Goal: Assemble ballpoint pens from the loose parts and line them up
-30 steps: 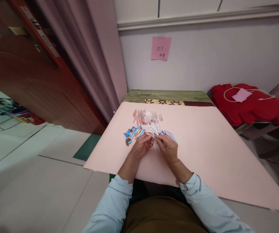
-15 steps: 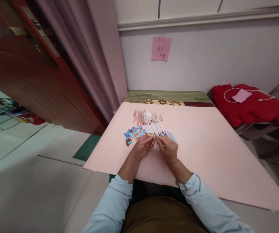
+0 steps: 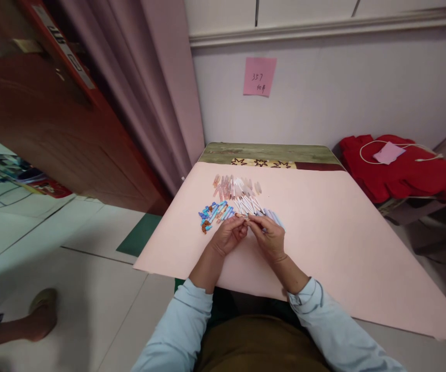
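Note:
My left hand [image 3: 228, 235] and my right hand [image 3: 271, 237] meet fingertip to fingertip over a pink sheet [image 3: 323, 227], both pinched on one small pen-like stick between them. Just beyond the fingers lies a heap of such sticks: blue-capped ones [image 3: 213, 213] on the left, white ones [image 3: 248, 204] in the middle, pinkish caps [image 3: 232, 184] farther back. Both hands rest close to the near edge of the heap.
The pink sheet covers a small table [image 3: 265, 153] against a wall with a pink sticky note [image 3: 259, 76]. A red cloth [image 3: 401, 168] with a white cable lies at right. A curtain and wooden door stand left. Another person's foot [image 3: 40, 312] shows on the floor, bottom left.
My hands have hardly moved and keep pinching the stick. Another person's foot has come into view at the bottom left.

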{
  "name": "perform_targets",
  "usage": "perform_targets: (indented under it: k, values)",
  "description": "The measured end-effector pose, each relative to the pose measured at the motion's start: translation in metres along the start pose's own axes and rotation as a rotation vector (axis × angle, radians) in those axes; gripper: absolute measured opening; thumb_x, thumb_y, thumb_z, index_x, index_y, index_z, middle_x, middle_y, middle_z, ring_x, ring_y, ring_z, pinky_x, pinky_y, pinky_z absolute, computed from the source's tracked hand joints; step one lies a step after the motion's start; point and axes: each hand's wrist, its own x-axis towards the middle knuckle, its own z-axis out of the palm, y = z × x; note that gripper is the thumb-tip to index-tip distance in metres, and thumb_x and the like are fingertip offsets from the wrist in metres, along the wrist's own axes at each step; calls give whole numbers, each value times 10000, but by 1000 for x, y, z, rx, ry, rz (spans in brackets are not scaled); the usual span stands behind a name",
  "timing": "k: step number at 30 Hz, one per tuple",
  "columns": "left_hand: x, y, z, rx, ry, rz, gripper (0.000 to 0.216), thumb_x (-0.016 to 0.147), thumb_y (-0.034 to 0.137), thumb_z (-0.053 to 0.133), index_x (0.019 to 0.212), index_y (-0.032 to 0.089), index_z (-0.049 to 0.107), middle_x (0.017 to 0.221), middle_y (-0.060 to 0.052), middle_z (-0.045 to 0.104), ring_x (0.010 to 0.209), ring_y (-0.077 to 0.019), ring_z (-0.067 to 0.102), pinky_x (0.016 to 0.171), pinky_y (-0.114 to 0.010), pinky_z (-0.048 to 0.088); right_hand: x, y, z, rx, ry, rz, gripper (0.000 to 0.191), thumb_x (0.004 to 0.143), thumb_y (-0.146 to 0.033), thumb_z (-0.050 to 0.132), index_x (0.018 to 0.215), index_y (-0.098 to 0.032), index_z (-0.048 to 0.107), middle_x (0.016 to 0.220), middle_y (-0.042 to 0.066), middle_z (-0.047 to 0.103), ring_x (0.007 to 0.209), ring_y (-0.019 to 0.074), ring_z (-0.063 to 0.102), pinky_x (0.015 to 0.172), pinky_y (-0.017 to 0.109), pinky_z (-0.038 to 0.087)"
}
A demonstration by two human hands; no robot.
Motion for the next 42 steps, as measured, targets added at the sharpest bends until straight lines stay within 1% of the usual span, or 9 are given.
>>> perform_targets:
  k: [3,7,9,12,16,21,27,32,42]
  values:
    - [-1,4,-1,-109,33,33,75,805,160,658,813,104,608,720,-30,613,560,-53,540,523,-147,443,2,-1,-5,-7,52,32,211,894,-359,594,970,-215,728,907,48,730,811,155,674,763,276,541]
    - [-2,11,0,-193,68,43,66,862,145,562,848,104,611,791,-70,637,586,-62,559,521,-147,469,6,4,-17,-7,263,169,264,913,-363,537,988,-183,715,923,65,719,833,171,670,780,308,534]
    - [-2,12,0,-189,78,47,91,875,127,531,863,98,617,826,-89,650,603,-66,574,538,-150,487,5,6,-25,-25,310,228,284,916,-369,521,1001,-171,707,927,69,714,823,172,664,753,305,530]
    - [-1,12,-1,-229,81,104,108,887,114,512,866,105,617,838,-84,649,594,-47,561,525,-122,470,-2,6,-35,-89,253,237,263,905,-367,540,977,-179,709,915,58,709,796,163,650,705,279,512]
    - [0,13,-1,-248,88,108,114,895,107,502,873,107,614,824,-78,639,594,-44,553,515,-116,463,-17,0,-48,-249,132,173,221,901,-342,548,942,-205,716,882,32,707,768,143,639,719,260,486]
    - [0,15,-1,-283,116,153,110,905,122,511,853,116,607,788,-55,623,559,-29,519,477,-99,432,-29,1,-58,-373,114,183,219,901,-347,542,926,-216,716,866,15,706,706,125,619,674,241,461]
    - [0,12,-1,-219,113,154,70,882,170,575,859,121,620,755,-41,639,509,-23,494,435,-96,394,-35,6,-56,-442,66,177,220,902,-351,532,919,-223,711,856,11,703,703,127,618,654,237,439]
    - [-3,9,-1,-136,117,130,98,835,176,637,920,129,648,813,-61,683,542,-41,541,482,-119,451,-37,5,-51,-518,-30,114,240,901,-379,536,883,-226,720,828,22,698,735,146,617,647,254,409]
    - [-6,20,2,-324,193,229,52,892,146,562,886,140,613,851,-42,674,532,-11,505,462,-88,415,-38,7,-53,-471,-14,207,249,891,-383,524,895,-224,716,836,12,697,765,151,623,669,244,422]
